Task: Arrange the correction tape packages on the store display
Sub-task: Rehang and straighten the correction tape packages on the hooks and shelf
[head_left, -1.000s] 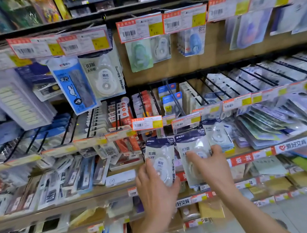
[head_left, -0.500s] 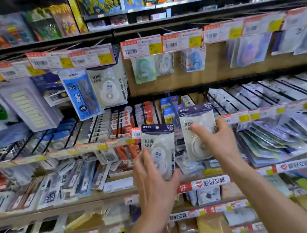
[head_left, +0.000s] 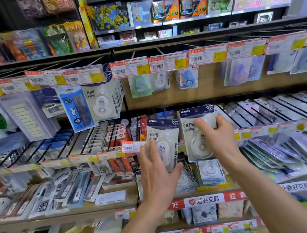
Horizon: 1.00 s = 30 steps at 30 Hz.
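I hold two white correction tape packages with dark blue headers in front of the middle rack of hooks. My left hand (head_left: 156, 172) grips one package (head_left: 166, 134) from below and behind, tilted slightly to the right. My right hand (head_left: 217, 137) holds the other package (head_left: 193, 142) upright, fingers across its front. A matching stack of the same packages (head_left: 101, 102) hangs on the upper row, up and left of my hands. Several loose correction tape packs (head_left: 209, 169) lie on the shelf just below my hands.
Black wire hooks (head_left: 254, 112) run along the middle rack, most carrying flat packs. Orange and yellow price tags (head_left: 130, 68) line the upper rail. Pens and ink refills (head_left: 64, 192) fill the shelf at left. Toys and books sit on the top shelves.
Both hands have risen from the lower shelf with a package each, up to the level of the middle hooks. The view has tilted upward, showing more of the top shelves.
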Each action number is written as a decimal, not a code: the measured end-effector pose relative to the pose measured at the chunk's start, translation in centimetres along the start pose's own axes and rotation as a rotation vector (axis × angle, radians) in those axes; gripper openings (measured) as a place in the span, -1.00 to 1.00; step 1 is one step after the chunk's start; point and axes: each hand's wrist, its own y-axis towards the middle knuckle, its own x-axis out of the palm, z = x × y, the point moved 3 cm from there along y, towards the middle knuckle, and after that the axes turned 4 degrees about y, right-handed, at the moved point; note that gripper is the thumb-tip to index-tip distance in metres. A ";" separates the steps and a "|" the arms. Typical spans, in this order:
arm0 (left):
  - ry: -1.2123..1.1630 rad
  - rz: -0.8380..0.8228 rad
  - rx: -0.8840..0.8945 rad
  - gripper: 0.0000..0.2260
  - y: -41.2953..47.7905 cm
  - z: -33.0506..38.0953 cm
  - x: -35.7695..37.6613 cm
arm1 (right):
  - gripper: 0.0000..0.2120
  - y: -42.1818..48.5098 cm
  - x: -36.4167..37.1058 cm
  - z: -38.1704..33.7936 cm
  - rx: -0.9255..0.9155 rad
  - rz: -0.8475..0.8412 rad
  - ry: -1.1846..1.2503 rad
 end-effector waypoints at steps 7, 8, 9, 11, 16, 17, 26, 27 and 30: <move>0.054 -0.021 0.000 -0.08 1.5 0.1 1.4 | -0.78 1.8 -0.6 -0.6 -0.022 -0.020 -0.011; 0.064 -0.013 0.006 -0.09 1.7 0.1 1.5 | -0.76 2.0 -0.6 -0.7 -0.026 -0.027 -0.013; 0.073 -0.005 0.015 -0.09 1.9 0.0 1.6 | -0.75 2.1 -0.5 -0.8 -0.028 -0.034 -0.014; 0.092 0.009 0.034 -0.10 2.3 -0.1 1.7 | -0.74 2.3 -0.3 -1.0 -0.029 -0.050 -0.005; 0.091 0.038 0.023 -0.12 2.3 -0.6 2.0 | -0.81 2.2 0.4 -0.9 -0.072 -0.075 0.004; 0.090 0.036 0.013 -0.12 2.2 -0.8 2.1 | -0.81 2.3 0.5 -0.8 -0.071 -0.080 0.007; 0.104 0.078 0.026 -0.11 2.3 -1.5 2.8 | -0.77 3.0 1.4 -0.6 -0.112 -0.107 0.067; 0.106 0.084 0.025 -0.11 2.5 -1.5 2.9 | -0.77 3.2 1.5 -0.7 -0.125 -0.103 0.062; 0.113 0.098 0.040 -0.11 2.9 -1.4 3.0 | -0.69 4.2 2.2 -1.4 -0.158 -0.092 0.061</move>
